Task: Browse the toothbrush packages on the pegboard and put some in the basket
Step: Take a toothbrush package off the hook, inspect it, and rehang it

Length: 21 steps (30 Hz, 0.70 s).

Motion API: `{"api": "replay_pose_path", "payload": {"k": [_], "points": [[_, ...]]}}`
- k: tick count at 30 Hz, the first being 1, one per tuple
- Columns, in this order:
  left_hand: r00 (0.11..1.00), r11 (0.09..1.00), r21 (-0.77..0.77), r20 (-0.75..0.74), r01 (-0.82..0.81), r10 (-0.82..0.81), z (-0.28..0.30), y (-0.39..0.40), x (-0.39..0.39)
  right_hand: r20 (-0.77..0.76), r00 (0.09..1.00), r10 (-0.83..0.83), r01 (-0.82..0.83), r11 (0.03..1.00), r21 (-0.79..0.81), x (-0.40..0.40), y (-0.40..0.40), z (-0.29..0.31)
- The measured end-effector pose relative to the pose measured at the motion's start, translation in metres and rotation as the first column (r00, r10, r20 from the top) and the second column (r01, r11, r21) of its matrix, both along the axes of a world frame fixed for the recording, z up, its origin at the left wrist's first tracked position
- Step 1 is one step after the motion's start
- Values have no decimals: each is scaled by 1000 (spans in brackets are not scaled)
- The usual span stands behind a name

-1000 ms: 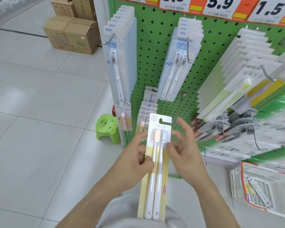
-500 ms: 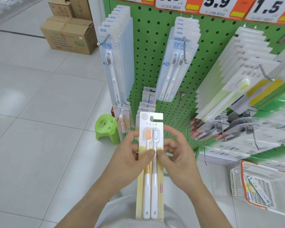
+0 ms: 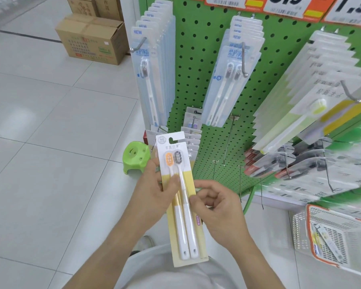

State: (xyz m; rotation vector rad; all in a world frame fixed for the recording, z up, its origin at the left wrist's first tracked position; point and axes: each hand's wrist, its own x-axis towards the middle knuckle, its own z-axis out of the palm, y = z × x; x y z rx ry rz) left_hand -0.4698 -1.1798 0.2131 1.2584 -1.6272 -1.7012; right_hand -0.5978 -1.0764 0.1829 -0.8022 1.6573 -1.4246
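I hold the toothbrush package (image 3: pixel 180 197) upright in front of me, my left hand (image 3: pixel 154 197) gripping its left edge with the thumb across the front, my right hand (image 3: pixel 219 209) pinching its right edge. The basket (image 3: pixel 300 232) sits low to my right, packages inside. Beyond hangs the green pegboard (image 3: pixel 196 59).

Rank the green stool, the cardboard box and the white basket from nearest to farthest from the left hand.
From the left hand:
1. Green stool, on the floor just left of it.
2. White basket, low on the right.
3. Cardboard box, far upper left.
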Motion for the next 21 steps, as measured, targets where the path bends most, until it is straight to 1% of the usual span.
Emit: {"api": "replay_pose_path", "payload": {"k": [2,4,6,12,14,18,19,21], "points": [[998,998,14,11,57,-57,4,-1,5,28,999,-36,36,999,-30,3,0,-2],[988,988,25,22,152,-153,6,2,6,53,995,-85,87,995,-46,3,2,-5],[981,981,23,22,194,-195,5,9,6,51,991,-121,123,991,-47,2,3,-8],[996,996,-6,17,93,-93,-6,13,3,3,1000,24,-24,999,-29,-4,7,-5],[995,995,7,-8,103,-103,-6,13,2,15,1000,0,1,999,-50,-5,7,-4],[974,973,61,-56,221,-218,-6,12,4,87,989,-122,128,989,-73,-10,4,-4],[972,971,73,-71,229,-224,-7,12,5,96,987,-133,140,988,-70,-11,5,-4],[975,976,66,-88,209,-203,-7,12,6,69,993,-96,100,993,-62,-12,6,-3]]}}
